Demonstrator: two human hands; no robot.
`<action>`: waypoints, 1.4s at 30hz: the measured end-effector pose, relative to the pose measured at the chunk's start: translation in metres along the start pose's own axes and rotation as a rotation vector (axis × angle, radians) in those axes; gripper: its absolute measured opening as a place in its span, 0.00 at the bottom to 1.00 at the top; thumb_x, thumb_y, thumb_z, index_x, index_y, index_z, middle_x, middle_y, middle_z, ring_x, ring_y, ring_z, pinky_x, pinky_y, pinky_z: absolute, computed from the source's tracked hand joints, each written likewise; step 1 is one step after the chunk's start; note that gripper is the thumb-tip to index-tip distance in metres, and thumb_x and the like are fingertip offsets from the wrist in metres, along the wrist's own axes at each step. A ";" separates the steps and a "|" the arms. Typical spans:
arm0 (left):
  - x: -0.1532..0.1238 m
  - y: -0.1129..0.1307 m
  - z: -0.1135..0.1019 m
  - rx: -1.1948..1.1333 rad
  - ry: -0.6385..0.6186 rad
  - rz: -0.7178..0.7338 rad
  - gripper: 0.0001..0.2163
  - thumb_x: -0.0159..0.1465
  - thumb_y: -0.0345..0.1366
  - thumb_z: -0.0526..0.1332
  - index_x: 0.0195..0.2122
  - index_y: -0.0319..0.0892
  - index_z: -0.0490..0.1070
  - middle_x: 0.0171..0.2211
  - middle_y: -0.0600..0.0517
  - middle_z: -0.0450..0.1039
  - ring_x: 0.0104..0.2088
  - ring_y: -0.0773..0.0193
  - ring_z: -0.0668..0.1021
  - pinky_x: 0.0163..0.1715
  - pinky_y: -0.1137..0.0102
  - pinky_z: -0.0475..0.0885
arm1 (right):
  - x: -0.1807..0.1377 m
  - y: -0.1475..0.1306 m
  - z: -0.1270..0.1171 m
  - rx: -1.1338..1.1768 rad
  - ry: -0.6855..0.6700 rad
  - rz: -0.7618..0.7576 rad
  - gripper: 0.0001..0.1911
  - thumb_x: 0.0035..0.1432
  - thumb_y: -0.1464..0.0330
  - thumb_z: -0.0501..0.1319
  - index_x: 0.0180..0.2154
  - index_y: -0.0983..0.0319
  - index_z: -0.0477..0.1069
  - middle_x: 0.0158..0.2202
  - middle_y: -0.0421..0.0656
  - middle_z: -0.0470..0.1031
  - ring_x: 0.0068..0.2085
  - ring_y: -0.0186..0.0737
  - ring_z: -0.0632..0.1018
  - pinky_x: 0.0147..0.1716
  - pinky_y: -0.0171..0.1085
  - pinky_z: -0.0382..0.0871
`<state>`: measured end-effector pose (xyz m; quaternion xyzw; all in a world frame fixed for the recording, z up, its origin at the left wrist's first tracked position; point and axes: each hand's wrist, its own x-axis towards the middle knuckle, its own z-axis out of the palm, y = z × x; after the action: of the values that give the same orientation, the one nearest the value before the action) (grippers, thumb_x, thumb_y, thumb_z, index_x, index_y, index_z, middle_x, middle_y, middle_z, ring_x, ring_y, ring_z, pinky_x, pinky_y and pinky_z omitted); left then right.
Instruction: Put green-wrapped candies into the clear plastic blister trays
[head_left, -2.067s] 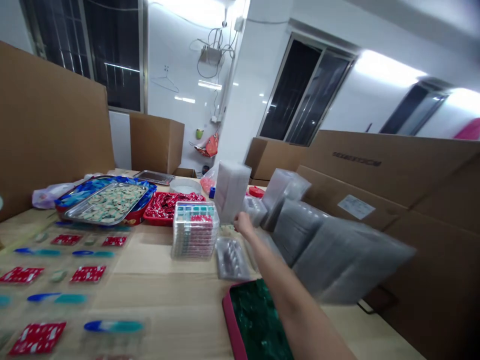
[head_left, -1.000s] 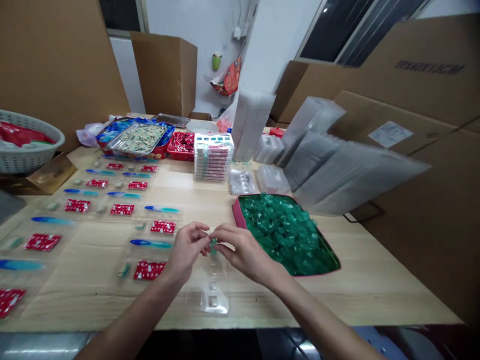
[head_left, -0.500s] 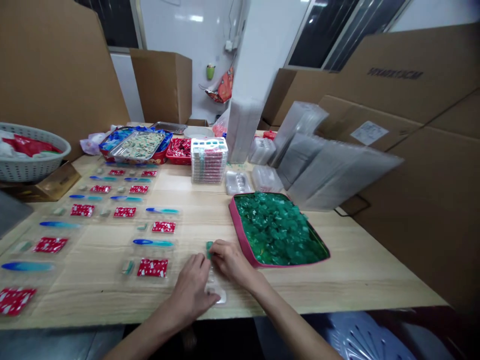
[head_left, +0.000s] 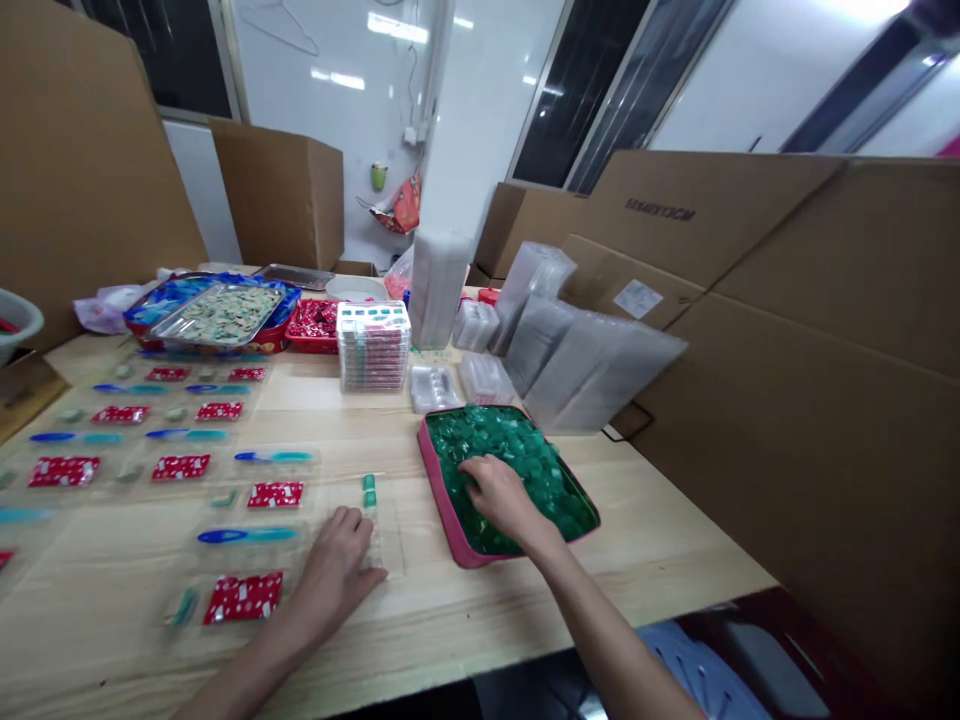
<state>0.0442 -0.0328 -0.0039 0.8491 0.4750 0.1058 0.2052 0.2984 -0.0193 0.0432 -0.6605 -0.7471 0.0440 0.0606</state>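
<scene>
My left hand [head_left: 337, 568] rests on the left edge of a clear plastic tray [head_left: 388, 535], its thumb spread from the fingers near the tray's lower end. A small green wrapped piece [head_left: 369, 490] sits in the tray's top part, just beyond my fingertips. To the right, my right hand [head_left: 501, 495] reaches over a pink-sided tin [head_left: 444, 500] heaped with small green wrapped pieces [head_left: 536, 465]. Its fingers are bent, with a gap between the tips, among the pieces at the left side. No piece shows between them.
Left of me lie rows of clear trays with blue brushes [head_left: 247, 536] and red patterned packets [head_left: 244, 598]. Behind them stand a stack of filled trays [head_left: 373, 345], a red container [head_left: 311, 328] and a metal tray [head_left: 217, 315]. Clear plastic stacks [head_left: 592, 365] lean against cardboard boxes [head_left: 817, 300].
My right hand has left the clear tray and moved right to the tin. The green piece stays in the tray, where my left hand remains. The camera view has swung right.
</scene>
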 end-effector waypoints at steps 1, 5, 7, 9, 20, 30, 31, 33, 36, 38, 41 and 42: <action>0.001 0.000 -0.001 0.002 0.003 -0.004 0.10 0.51 0.33 0.65 0.32 0.41 0.66 0.39 0.46 0.70 0.42 0.53 0.70 0.43 0.61 0.66 | 0.001 0.003 0.002 -0.040 -0.050 -0.032 0.16 0.50 0.81 0.55 0.40 0.64 0.74 0.38 0.47 0.77 0.43 0.43 0.74 0.43 0.35 0.63; 0.003 -0.001 -0.007 -0.078 0.060 0.013 0.12 0.51 0.39 0.66 0.33 0.42 0.68 0.38 0.47 0.71 0.42 0.52 0.71 0.42 0.60 0.67 | 0.003 0.006 0.012 -0.117 -0.114 -0.083 0.16 0.54 0.80 0.52 0.39 0.63 0.73 0.39 0.48 0.77 0.43 0.42 0.75 0.41 0.34 0.63; 0.004 -0.001 -0.012 -0.164 0.119 0.006 0.11 0.54 0.41 0.64 0.34 0.41 0.68 0.37 0.46 0.72 0.41 0.53 0.72 0.41 0.60 0.67 | 0.003 0.009 0.014 -0.079 -0.103 -0.052 0.14 0.56 0.79 0.52 0.38 0.62 0.74 0.38 0.47 0.77 0.42 0.41 0.76 0.39 0.33 0.64; 0.009 0.000 -0.016 -0.273 0.169 -0.020 0.09 0.57 0.41 0.60 0.33 0.41 0.68 0.34 0.47 0.73 0.38 0.55 0.73 0.40 0.61 0.67 | 0.002 0.015 0.014 0.005 -0.069 -0.036 0.13 0.56 0.77 0.53 0.38 0.62 0.74 0.38 0.46 0.77 0.41 0.41 0.76 0.39 0.33 0.64; 0.043 0.049 -0.016 -1.645 -0.024 -0.327 0.22 0.47 0.48 0.69 0.35 0.36 0.72 0.30 0.48 0.75 0.26 0.63 0.77 0.31 0.66 0.73 | -0.002 -0.040 -0.001 0.717 0.164 -0.180 0.09 0.54 0.75 0.56 0.34 0.62 0.73 0.31 0.42 0.77 0.32 0.37 0.76 0.33 0.34 0.68; 0.020 0.016 -0.018 -1.807 0.045 -0.503 0.13 0.47 0.36 0.69 0.30 0.34 0.73 0.24 0.46 0.78 0.23 0.62 0.79 0.28 0.67 0.75 | 0.004 -0.080 0.021 0.859 0.033 -0.243 0.11 0.47 0.79 0.58 0.34 0.63 0.72 0.27 0.39 0.73 0.30 0.35 0.73 0.31 0.33 0.66; 0.018 0.014 -0.018 -1.809 0.047 -0.507 0.12 0.48 0.35 0.69 0.30 0.33 0.73 0.24 0.46 0.78 0.23 0.62 0.79 0.28 0.67 0.75 | 0.005 -0.081 0.023 0.904 0.013 -0.227 0.11 0.47 0.79 0.58 0.34 0.63 0.72 0.28 0.39 0.74 0.30 0.35 0.74 0.31 0.33 0.67; 0.015 0.012 -0.018 -1.810 0.056 -0.510 0.11 0.48 0.34 0.68 0.31 0.33 0.73 0.24 0.45 0.78 0.24 0.62 0.79 0.29 0.68 0.75 | 0.007 -0.081 0.026 0.974 -0.012 -0.196 0.10 0.47 0.78 0.59 0.34 0.64 0.73 0.28 0.40 0.75 0.30 0.35 0.74 0.31 0.33 0.68; 0.011 0.010 -0.020 -1.810 0.073 -0.519 0.12 0.48 0.35 0.69 0.31 0.35 0.71 0.25 0.47 0.78 0.24 0.61 0.80 0.27 0.68 0.74 | 0.008 -0.082 0.028 0.982 0.001 -0.187 0.09 0.47 0.77 0.60 0.33 0.64 0.73 0.28 0.40 0.75 0.29 0.35 0.74 0.31 0.33 0.68; 0.009 0.010 -0.022 -1.795 0.086 -0.500 0.14 0.47 0.38 0.70 0.31 0.36 0.71 0.26 0.48 0.77 0.24 0.61 0.79 0.25 0.68 0.74 | 0.008 -0.083 0.029 0.956 0.006 -0.200 0.09 0.47 0.77 0.60 0.33 0.63 0.72 0.28 0.39 0.74 0.29 0.34 0.74 0.31 0.32 0.68; 0.007 0.009 -0.024 -1.676 0.132 -0.449 0.16 0.44 0.38 0.71 0.32 0.37 0.71 0.27 0.50 0.76 0.23 0.63 0.78 0.24 0.69 0.73 | 0.007 -0.086 0.027 0.932 -0.003 -0.221 0.07 0.48 0.77 0.59 0.32 0.63 0.72 0.26 0.39 0.73 0.29 0.34 0.74 0.30 0.32 0.67; 0.007 0.009 -0.024 -1.621 0.148 -0.445 0.16 0.43 0.37 0.70 0.32 0.37 0.71 0.25 0.51 0.76 0.22 0.64 0.77 0.23 0.69 0.73 | 0.006 -0.087 0.026 0.922 -0.003 -0.227 0.07 0.48 0.77 0.59 0.31 0.63 0.71 0.26 0.39 0.73 0.29 0.34 0.73 0.30 0.32 0.67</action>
<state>0.0459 -0.0255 0.0212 0.3166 0.4207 0.4266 0.7354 0.2083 -0.0237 0.0307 -0.4787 -0.7173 0.3652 0.3508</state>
